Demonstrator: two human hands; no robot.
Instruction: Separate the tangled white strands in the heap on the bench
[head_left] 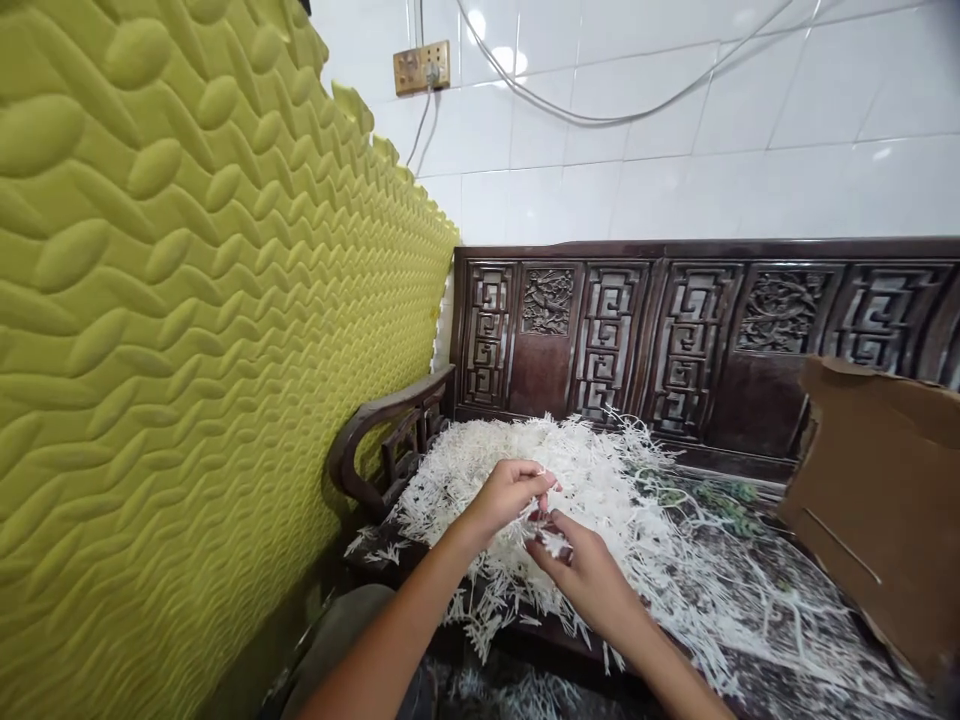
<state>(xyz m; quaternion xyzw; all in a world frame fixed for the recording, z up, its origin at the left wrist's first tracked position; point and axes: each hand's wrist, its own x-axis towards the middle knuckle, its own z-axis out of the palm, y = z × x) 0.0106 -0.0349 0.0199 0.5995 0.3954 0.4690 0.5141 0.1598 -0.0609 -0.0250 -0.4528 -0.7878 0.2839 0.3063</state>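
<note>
A large heap of white branching sprigs [600, 475], which look like plastic, covers the left part of a dark wooden bench [540, 625]. Over the front of the heap, my left hand [516, 492] pinches a small white sprig between thumb and fingertips. Just below and to the right, my right hand [585, 565] is curled with thumb and fingers round another white sprig [553, 543]. The fingertips of both hands nearly meet. Exactly where the two pieces touch is too small to make out.
A yellow foam mat wall [225, 320] rises close on the left, beside the curved armrest [360, 450]. At right stands a brown cardboard piece [877, 500]. Green sprigs [731, 500] lie near the carved backrest [544, 370]. A socket [421, 68] with cables is on the tiled wall.
</note>
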